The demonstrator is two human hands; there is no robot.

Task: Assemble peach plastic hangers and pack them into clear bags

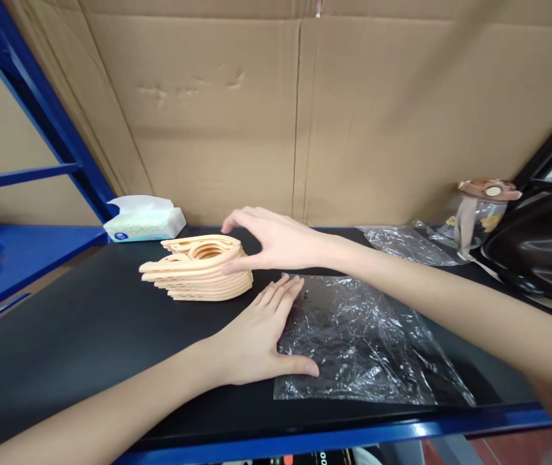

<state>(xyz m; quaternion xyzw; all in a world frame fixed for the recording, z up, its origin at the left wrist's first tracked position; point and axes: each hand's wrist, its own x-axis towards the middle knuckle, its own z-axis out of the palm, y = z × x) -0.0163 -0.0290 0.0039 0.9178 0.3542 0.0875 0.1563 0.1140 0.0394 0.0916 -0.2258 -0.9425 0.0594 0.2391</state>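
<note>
A stack of several matching peach-coloured plastic pieces (198, 274), which look like hangers with a round opening, lies on the black table top. My right hand (276, 242) reaches over the stack's right end, thumb and fingers apart; its thumb overlaps the stack's edge, and I cannot tell if it touches. To the right, a clear plastic bag (353, 342) is spread flat and wrinkled. My left hand (261, 342) lies open at the bag's left edge, fingers stretched and thumb out over the film.
A tissue pack (144, 219) stands at the back left. Another clear plastic bag (406, 244) lies at the back right, beside a bottle (479, 213) with a strap. A dark bag (541, 239) is at far right. Cardboard (217, 116) walls the back; a blue rail (334, 440) edges the front.
</note>
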